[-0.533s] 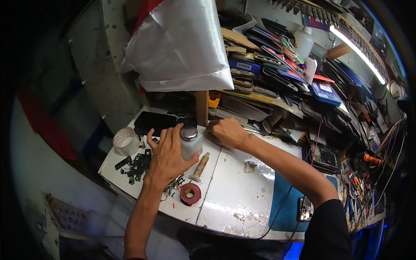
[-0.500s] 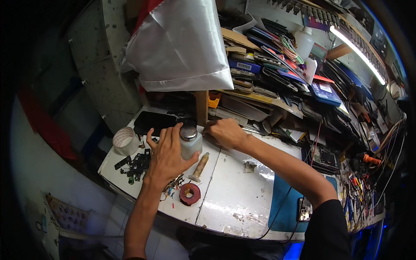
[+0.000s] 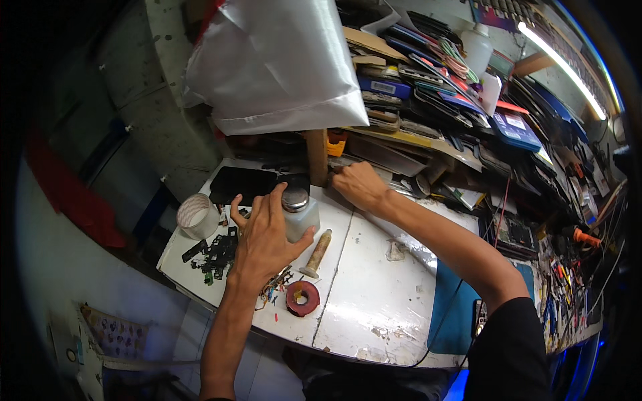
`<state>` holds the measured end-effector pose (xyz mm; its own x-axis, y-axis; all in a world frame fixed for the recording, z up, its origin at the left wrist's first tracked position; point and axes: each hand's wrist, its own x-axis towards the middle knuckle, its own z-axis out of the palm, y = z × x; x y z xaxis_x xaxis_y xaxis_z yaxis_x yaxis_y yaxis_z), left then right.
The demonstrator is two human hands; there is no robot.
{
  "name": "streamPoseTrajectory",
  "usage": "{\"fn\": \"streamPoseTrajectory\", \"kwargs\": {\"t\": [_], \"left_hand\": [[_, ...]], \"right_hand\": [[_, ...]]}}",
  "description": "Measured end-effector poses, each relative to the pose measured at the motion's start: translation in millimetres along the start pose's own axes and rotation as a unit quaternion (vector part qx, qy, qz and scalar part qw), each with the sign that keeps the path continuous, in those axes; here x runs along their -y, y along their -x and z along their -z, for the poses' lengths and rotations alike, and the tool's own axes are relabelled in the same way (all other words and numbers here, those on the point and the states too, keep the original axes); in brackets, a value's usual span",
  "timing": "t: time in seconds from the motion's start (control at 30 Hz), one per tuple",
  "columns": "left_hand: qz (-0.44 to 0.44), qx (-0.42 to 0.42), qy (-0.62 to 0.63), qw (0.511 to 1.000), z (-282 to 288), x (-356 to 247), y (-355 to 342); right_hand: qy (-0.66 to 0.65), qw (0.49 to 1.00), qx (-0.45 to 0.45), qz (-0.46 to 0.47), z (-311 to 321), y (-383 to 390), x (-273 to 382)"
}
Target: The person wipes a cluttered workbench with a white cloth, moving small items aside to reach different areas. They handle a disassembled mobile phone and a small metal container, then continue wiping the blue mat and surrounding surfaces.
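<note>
My left hand (image 3: 263,242) is open, its fingers stretched and apart, along the left side of a pale dispenser bottle (image 3: 305,220) with a shiny metal cap. The index finger comes close to the cap and the thumb lies in front of the bottle; whether they touch is unclear. Farther right, my right hand (image 3: 361,187) is closed near the foot of a wooden post (image 3: 316,158), its fingertips hidden. A stained syringe-like tube (image 3: 316,254) and a dark red roll of tape (image 3: 302,298) lie to the right of and below my left hand.
Left of my hand stand a white tape roll (image 3: 198,216) and black small parts (image 3: 218,254). A dark flat panel (image 3: 242,185) lies behind. Stacked phone parts (image 3: 428,100) fill the shelf. A blue mat (image 3: 449,311) and tools (image 3: 565,301) are at right. Silver cloth (image 3: 281,67) hangs above.
The whole view has shifted slightly, so the table things appear a little farther right. Both hands keep nearly the same places by the bottle and the post.
</note>
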<state>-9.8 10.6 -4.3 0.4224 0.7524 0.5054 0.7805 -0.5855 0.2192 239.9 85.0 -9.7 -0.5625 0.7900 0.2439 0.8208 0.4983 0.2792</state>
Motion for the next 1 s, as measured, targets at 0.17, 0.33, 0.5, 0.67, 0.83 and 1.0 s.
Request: {"fn": "streamPoseTrajectory", "kwargs": {"t": [0.17, 0.33, 0.5, 0.67, 0.83, 1.0], "left_hand": [[-0.009, -0.006, 0.0, 1.0, 3.0, -3.5, -0.3], [0.023, 0.014, 0.009, 1.0, 4.5, -9.0, -1.1], [0.01, 0.002, 0.001, 1.0, 1.8, -6.5, 0.5], [-0.016, 0.003, -0.005, 1.0, -0.2, -0.2, 0.4], [0.002, 0.018, 0.019, 1.0, 2.1, -1.7, 0.4], [-0.005, 0.033, 0.013, 0.999, 3.1, -2.4, -1.5]], "right_hand": [[-0.017, 1.0, -0.013, -0.007, 0.8, 2.0, 10.3], [-0.025, 0.999, -0.017, 0.014, 9.8, -4.7, 8.7], [0.019, 0.997, -0.01, 0.072, 15.6, 18.4, -13.8], [0.016, 0.998, 0.004, 0.058, 14.1, 3.7, -8.2], [-0.029, 1.0, -0.01, 0.0, 8.6, -2.5, 15.9], [0.004, 1.0, 0.024, 0.02, 10.4, 6.2, 7.5]]}}
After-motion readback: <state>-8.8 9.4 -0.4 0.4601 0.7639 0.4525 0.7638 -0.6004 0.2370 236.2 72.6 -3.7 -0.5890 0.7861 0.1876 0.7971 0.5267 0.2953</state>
